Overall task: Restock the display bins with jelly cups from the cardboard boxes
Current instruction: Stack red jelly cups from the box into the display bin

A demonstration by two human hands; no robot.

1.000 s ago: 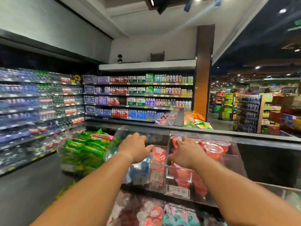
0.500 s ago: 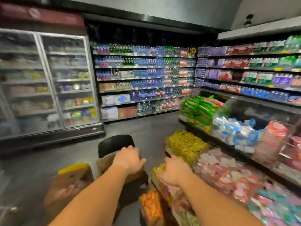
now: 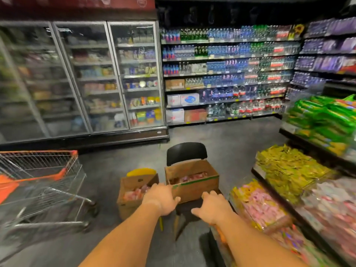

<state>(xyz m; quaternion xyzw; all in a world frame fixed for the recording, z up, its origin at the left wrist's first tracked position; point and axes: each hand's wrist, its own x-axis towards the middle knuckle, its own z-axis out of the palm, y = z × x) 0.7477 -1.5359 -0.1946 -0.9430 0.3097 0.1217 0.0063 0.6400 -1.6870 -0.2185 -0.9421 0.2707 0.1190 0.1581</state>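
Cardboard, brown and open at the top, makes up both boxes ahead: one box [image 3: 191, 179] sits on the seat of a black chair [image 3: 186, 153], and a second box [image 3: 134, 191] stands on the floor just to its left, in front of a yellow chair back. Pink and red jelly cups [image 3: 189, 177] show inside the one on the chair, and more cups fill the lower one.

Both hands reach forward with nothing in them. The left hand [image 3: 160, 199] hovers at the near left corner of the raised box, fingers loosely curled; whether it touches the rim I cannot tell. The right hand [image 3: 211, 207] hangs spread and relaxed just below the box's front face.

The cups are probably light, smooth plastic with thin foil lids, so they likely slip against each other and dent if squeezed. Scooping a few from underneath, or gripping each by its stiffer rim, seems safest. The box itself looks stiff enough to lift by its bottom edges, though a full load may be weighty.

Display bins [image 3: 327, 207] of wrapped sweets line the right side.
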